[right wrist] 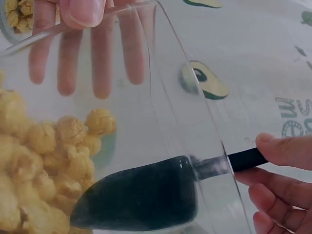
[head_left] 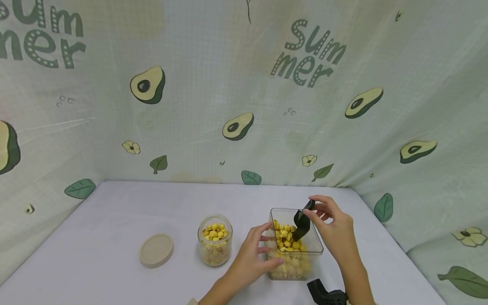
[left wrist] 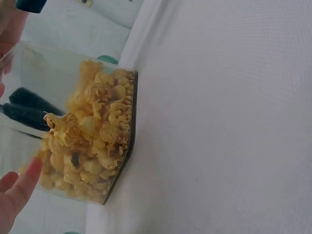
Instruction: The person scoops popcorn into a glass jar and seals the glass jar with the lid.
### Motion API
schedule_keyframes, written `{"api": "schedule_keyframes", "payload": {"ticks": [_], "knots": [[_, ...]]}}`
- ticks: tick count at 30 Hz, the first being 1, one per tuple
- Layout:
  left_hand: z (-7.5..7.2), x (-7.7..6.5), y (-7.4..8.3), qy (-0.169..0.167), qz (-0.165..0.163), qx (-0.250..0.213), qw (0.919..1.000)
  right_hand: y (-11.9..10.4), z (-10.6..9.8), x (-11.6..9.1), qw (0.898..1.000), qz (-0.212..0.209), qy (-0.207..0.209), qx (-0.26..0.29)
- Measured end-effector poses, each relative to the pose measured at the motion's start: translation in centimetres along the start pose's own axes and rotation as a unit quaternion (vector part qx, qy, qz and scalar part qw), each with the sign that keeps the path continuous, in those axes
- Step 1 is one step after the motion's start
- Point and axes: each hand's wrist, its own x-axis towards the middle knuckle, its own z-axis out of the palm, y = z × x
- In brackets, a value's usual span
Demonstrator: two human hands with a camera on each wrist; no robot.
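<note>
My right hand (head_left: 333,226) pinches the black handle of a small scoop (right wrist: 139,197) between thumb and fingers. The scoop's dark blade slants down inside a clear square container (head_left: 320,245), its tip at the yellow popcorn (left wrist: 100,131) that fills the lower part. My left hand (head_left: 251,256) holds the container from its left, with fingers along the left wall and thumb across the front. Through the clear plastic, the right wrist view shows those left fingers (right wrist: 102,63) stretched along the wall.
Left of the container stands a round glass jar (head_left: 215,254) without a lid, partly filled with popcorn. Farther left a round beige lid (head_left: 156,250) lies flat on the white tabletop (head_left: 95,262). A black device (head_left: 328,294) sits by my right wrist. A printed cloth (head_left: 190,106) hangs behind.
</note>
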Motion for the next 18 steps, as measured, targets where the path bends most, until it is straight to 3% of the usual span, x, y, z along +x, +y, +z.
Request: {"api": "schedule_keyframes", "payload": {"ticks": [11, 14, 18], "knots": [[0.0, 0.0, -0.1, 0.002, -0.005, 0.004, 1.0000, 1.0, 0.1, 0.0, 0.998, -0.044, -0.004, 0.038], [0.1, 0.0, -0.2, 0.002, -0.009, 0.003, 1.0000, 1.5, 0.1, 0.0, 0.998, -0.032, -0.013, 0.053], [0.1, 0.0, -0.2, 0.000, -0.016, 0.004, 0.9999, 2.0, -0.1, -0.2, 0.996, 0.015, -0.029, 0.083]]}}
